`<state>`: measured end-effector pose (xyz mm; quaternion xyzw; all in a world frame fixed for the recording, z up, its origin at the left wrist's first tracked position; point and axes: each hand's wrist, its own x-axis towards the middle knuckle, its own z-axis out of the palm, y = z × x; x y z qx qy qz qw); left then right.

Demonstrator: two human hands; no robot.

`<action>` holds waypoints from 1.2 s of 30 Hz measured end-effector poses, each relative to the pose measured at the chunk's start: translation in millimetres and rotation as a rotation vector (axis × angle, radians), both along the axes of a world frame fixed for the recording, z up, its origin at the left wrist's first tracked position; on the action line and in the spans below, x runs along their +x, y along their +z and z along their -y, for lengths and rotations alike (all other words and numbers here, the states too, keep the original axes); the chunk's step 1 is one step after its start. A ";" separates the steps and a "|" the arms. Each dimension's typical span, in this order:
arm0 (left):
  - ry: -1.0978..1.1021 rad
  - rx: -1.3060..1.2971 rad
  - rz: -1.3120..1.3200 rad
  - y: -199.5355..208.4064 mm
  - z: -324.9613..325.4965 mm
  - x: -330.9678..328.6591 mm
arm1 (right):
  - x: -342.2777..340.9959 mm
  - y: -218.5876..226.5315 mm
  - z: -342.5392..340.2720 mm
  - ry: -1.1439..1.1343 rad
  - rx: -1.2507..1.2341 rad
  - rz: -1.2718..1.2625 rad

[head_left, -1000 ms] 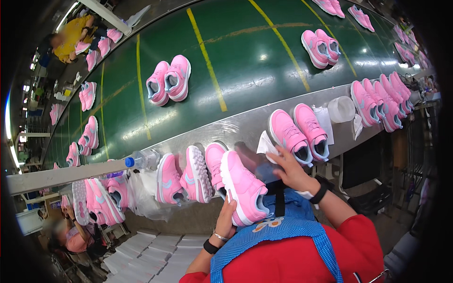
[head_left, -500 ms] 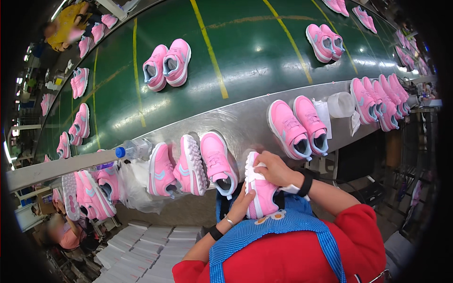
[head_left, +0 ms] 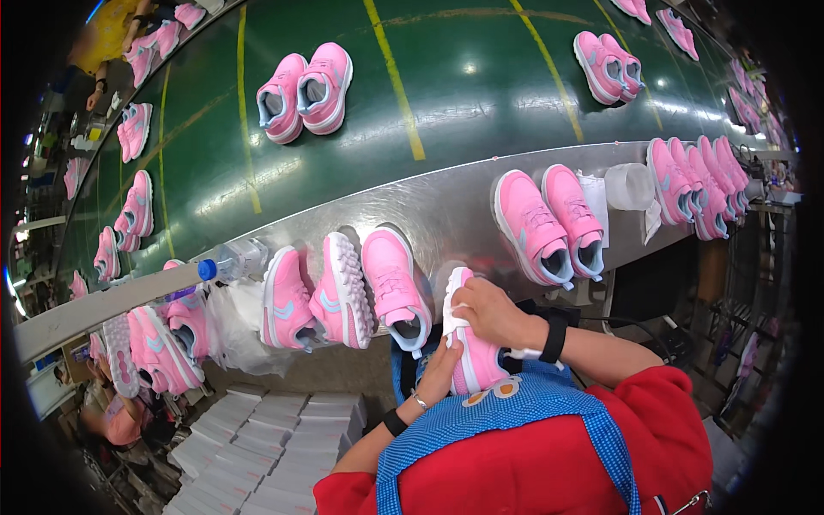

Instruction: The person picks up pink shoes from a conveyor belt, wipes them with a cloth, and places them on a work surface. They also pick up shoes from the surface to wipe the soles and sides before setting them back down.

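A pink sneaker with a white sole is held in front of my apron, its sole side turned to the left. Near its lower end, my left hand is closed around the sole and side. Further up, my right hand pinches a white cloth against the sole's edge. Just left of my hands, on the metal ledge, stands a pink sneaker; beside it another sneaker lies on its side, next to a third sneaker. The held shoe's far side is hidden.
Sneaker pairs sit on the green belt beyond the ledge. A sneaker pair, a translucent white container and a sneaker row stand rightward. Leftward are a plastic bottle, plastic bags and white boxes. Other people are at left.
My right hand and the cloth have shifted slightly down along the sole's edge. My left hand keeps its hold. The whole view has tilted a little, moving the ledge and shoes upward in the picture.
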<state>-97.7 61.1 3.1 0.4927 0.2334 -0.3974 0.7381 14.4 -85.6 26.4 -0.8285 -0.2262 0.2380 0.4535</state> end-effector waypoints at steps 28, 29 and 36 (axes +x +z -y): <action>0.106 0.623 0.244 28.9 -38.2 -18.9 | -45.8 -61.8 22.0 -0.459 0.065 -0.345; 0.245 0.672 0.254 19.9 -40.4 -20.7 | -45.1 -57.8 18.0 -0.463 0.029 -0.327; 0.603 0.268 -0.256 -19.7 -46.8 17.4 | -40.8 -53.2 -3.8 -0.538 0.080 -0.277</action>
